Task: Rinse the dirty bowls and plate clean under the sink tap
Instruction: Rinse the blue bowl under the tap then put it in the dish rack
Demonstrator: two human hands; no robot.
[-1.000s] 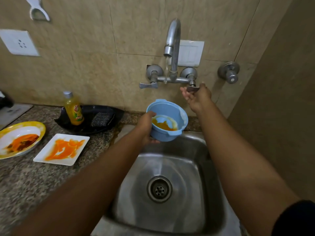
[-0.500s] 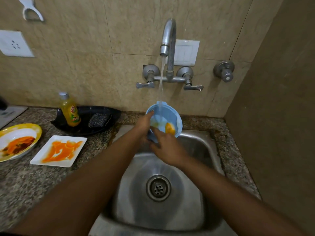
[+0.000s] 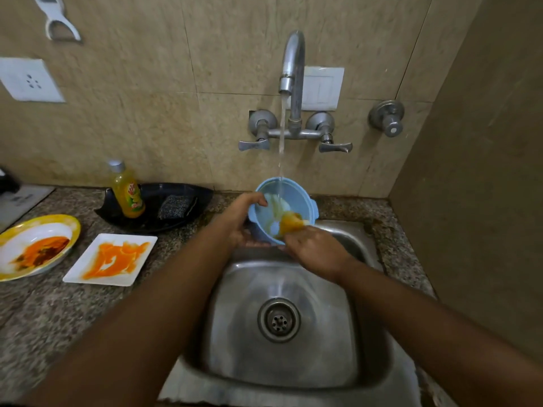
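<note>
Head view, the only view supplied. One second ago my right hand (image 3: 317,248) was on the right tap handle (image 3: 335,146) and the stream was only a trickle; that handle is now released, and a steady stream (image 3: 281,142) falls from the spout (image 3: 286,83) into the blue bowl (image 3: 305,201). My left hand (image 3: 238,218) is closed on the bowl's rim at 9 o'clock, thumb hooked over the edge and fingers under the wall, holding the bowl tilted above the back edge of the sink (image 3: 364,245). My right hand has moved into the bowl: its fingers (image 3: 289,223) press against the inner wall at 5 o'clock, on the orange residue, and grip nothing. The orange patch is smaller than half a second ago, and pale, clean surface shows around it. Judgement: the first bowl is mid-rinse, and rubbing should proceed until no orange remains. On the counter at 9 o'clock from the sink, the yellow-rimmed bowl (image 3: 17,239) and the white square plate (image 3: 88,274) lie well apart from the stream, both smeared orange and unrinsed. The task is therefore in its early stage. Risk: splash over the tilted rim.
</note>
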